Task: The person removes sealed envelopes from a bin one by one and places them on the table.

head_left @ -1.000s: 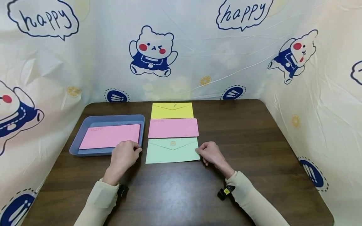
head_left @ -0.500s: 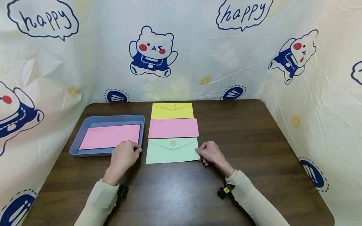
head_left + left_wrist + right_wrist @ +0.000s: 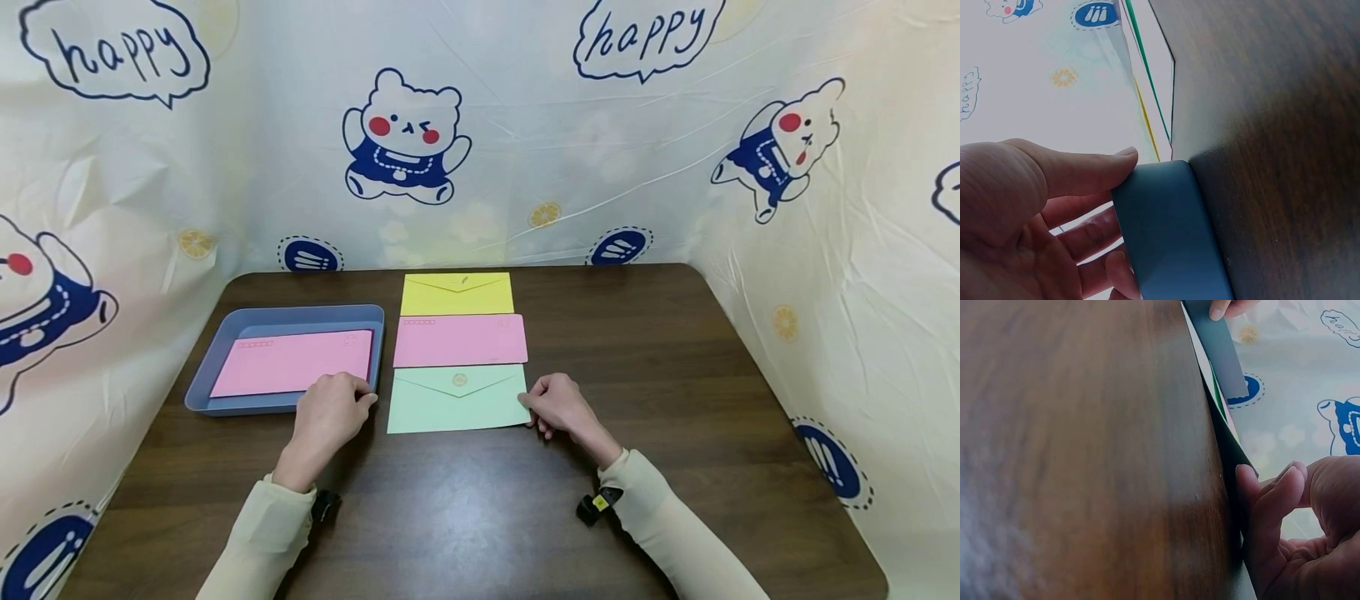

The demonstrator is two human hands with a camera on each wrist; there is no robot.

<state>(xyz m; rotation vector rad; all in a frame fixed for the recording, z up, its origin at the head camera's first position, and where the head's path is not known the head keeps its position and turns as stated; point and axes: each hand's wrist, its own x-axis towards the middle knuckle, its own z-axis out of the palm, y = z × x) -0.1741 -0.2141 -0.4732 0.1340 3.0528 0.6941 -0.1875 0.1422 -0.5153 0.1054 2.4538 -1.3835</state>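
Note:
My left hand (image 3: 330,421) grips the near right corner of a blue tray (image 3: 247,405), thumb on its outer wall and fingers over the rim; the left wrist view shows the tray's side wall (image 3: 1166,231) under the thumb. A pink envelope (image 3: 288,363) lies in the tray. My right hand (image 3: 562,408) pinches the right edge of a light green envelope (image 3: 457,408), near its front corner. That edge stands slightly off the table in the right wrist view. Beyond it lie a pink envelope (image 3: 460,340) and a yellow envelope (image 3: 457,294), lined up in a column.
All of this stands on a dark brown wooden table (image 3: 480,517) with rounded corners. A printed curtain (image 3: 525,167) with bears hangs close behind the table and along both sides. The tray's right wall stands just left of the envelope column.

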